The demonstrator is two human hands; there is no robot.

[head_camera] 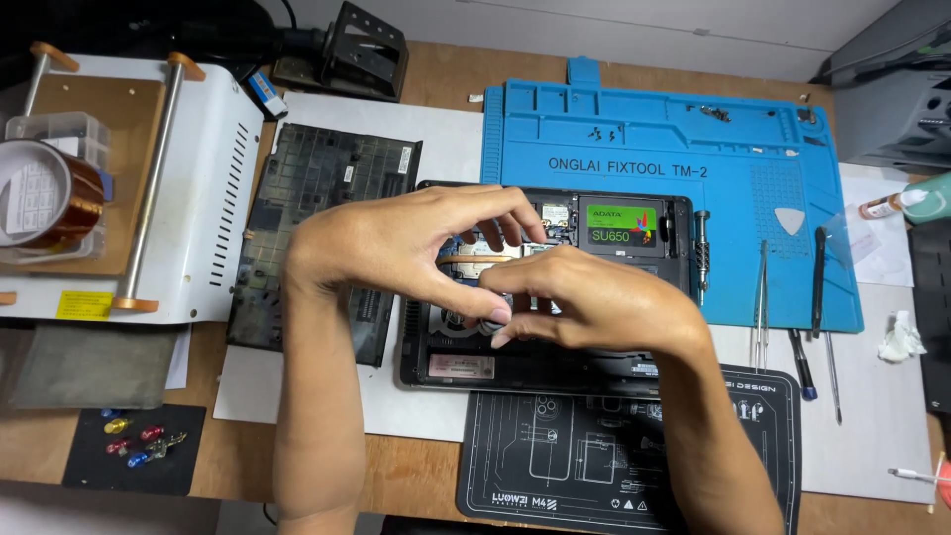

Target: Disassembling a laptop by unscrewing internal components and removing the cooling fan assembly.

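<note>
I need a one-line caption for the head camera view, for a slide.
Both hands, left hand and right hand, work inside an opened laptop beside its removed bottom cover.

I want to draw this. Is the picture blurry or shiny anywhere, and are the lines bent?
Head view: mostly sharp and evenly lit; both hands, left hand and right hand, look crisp. Soft shadows fall under them on the open laptop. No strong glare on the blue mat. Table edges bow slightly toward the corners.

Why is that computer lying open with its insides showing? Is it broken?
No damage shows. The open black laptop has its flat black bottom cover off, lying beside it. Both the left hand and right hand reach inside.
</note>
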